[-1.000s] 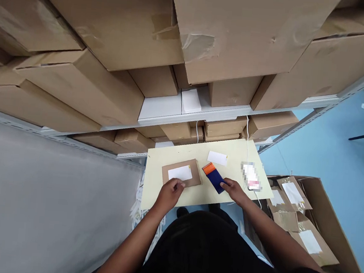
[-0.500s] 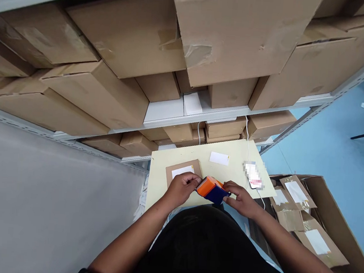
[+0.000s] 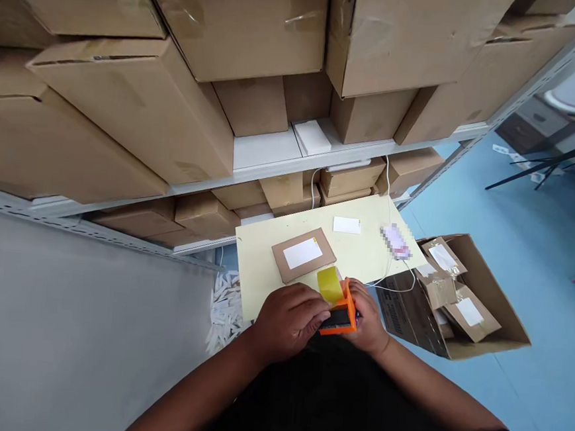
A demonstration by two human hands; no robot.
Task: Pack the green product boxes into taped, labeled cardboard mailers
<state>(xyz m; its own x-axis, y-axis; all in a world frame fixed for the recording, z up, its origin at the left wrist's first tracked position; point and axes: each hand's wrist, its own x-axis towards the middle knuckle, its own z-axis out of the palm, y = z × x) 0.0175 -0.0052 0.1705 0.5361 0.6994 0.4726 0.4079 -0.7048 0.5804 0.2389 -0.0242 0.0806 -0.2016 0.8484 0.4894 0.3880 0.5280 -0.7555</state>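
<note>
My right hand [image 3: 367,320] is wrapped around the far right side of an orange tape dispenser [image 3: 354,318], held just above the table's near edge. It has a dark inner part, and a wide yellow band of tape [image 3: 329,284] stands up from it. On the opposite side is my left hand [image 3: 292,319], its thumb and fingers pinched together at the dispenser's left edge. Whether they grip the tape end or the frame itself is hard to see. Just beyond my hands, a flat cardboard parcel [image 3: 288,267] with a white label [image 3: 303,253] lies on the pale table [image 3: 260,240].
Another white label [image 3: 347,225] and a blurred phone [image 3: 395,241] with a white cable lie on the table. To the right, an open carton [image 3: 496,311] holds several labelled parcels. Shelves of cardboard boxes [image 3: 252,33] rise ahead. Paper scraps [image 3: 225,310] are piled at the left.
The tape dispenser has been turned, so its orange frame and yellow tape face up instead of its dark blue side. My left hand moved nearer over it. The view has shifted.
</note>
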